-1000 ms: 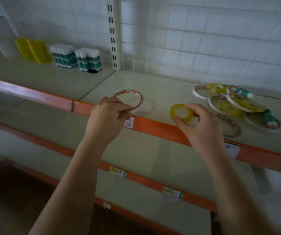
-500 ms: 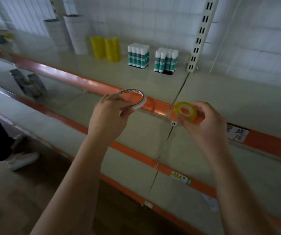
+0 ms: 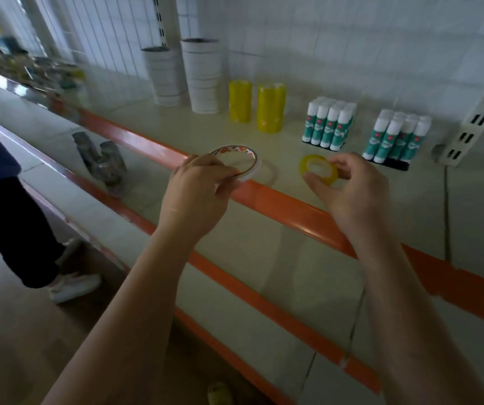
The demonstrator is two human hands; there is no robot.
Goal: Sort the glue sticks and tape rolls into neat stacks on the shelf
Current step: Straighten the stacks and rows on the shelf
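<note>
The left hand [image 3: 197,194] holds a thin white tape ring [image 3: 236,162] with a bit of orange print on its rim, fingers curled round its near side. The right hand [image 3: 351,194] pinches a small yellow tape roll [image 3: 318,169] between thumb and fingers. Both rolls are up in the air, just over the front of the top shelf [image 3: 264,147], near its orange edge strip [image 3: 278,200].

At the back of the shelf stand two tall stacks of white tape rolls [image 3: 185,74], side by side. Next to them stand two stacks of yellow tape rolls [image 3: 256,105]. To the right stand two packs of glue sticks [image 3: 363,130], white caps up, with a gap between the packs.

There is bare shelf in front of the stacks, under the hands. A white slotted post [image 3: 480,112] rises at the far right. Lower shelves with orange edges step down below the arms. At the left stands another person's dark trouser leg [image 3: 10,229] and a white shoe [image 3: 74,286].
</note>
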